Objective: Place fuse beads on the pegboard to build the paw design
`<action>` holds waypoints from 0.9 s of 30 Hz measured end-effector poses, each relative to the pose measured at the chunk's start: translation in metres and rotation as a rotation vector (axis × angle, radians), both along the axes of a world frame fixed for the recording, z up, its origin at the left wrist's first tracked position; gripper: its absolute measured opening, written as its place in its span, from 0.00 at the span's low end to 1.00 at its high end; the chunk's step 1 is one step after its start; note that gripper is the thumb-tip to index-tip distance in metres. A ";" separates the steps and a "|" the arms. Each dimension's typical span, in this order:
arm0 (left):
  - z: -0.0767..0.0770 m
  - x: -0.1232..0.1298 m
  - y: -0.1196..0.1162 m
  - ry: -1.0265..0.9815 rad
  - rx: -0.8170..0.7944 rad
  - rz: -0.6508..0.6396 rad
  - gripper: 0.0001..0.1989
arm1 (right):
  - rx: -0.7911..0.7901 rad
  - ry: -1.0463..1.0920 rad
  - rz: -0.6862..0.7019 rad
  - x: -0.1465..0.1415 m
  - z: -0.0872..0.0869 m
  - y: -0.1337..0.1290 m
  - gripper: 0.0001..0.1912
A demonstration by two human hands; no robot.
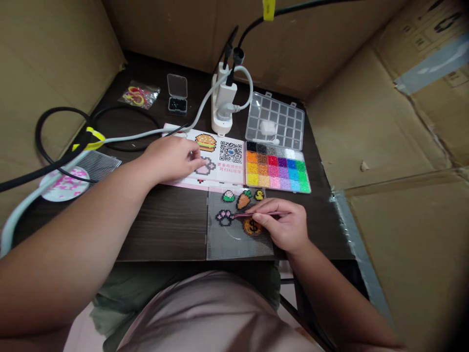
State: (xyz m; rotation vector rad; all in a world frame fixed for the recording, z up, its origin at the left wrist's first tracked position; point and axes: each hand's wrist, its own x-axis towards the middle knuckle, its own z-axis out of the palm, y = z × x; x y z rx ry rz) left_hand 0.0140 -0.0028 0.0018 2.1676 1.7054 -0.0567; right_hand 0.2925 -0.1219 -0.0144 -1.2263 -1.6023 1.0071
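My right hand point(283, 226) is shut on slim pink tweezers point(255, 214), their tips at a small paw-shaped design of pink and black fused beads point(224, 217). That design lies on a clear square pegboard point(240, 249), along with a bead carrot point(244, 199), a yellow duck point(259, 195), a green-and-white piece point(228, 196) and a dollar coin point(252, 227). My left hand point(169, 159) rests on a printed pattern sheet point(216, 161), holding nothing, its fingertips near a pink paw picture point(205, 166).
A compartment box of coloured beads point(277, 167) adjoins an open, nearly empty clear organiser point(274, 121). A white power adapter and cables point(221, 105) stand behind the sheet. Further left are a small black-bead box point(177, 95), a pegboard point(98, 165), and a pink-speckled white disc point(65, 184). Cardboard walls surround the dark table.
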 end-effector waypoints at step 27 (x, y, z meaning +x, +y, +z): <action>0.000 0.000 -0.001 -0.012 0.017 0.005 0.22 | 0.024 0.054 0.054 0.001 -0.002 0.001 0.08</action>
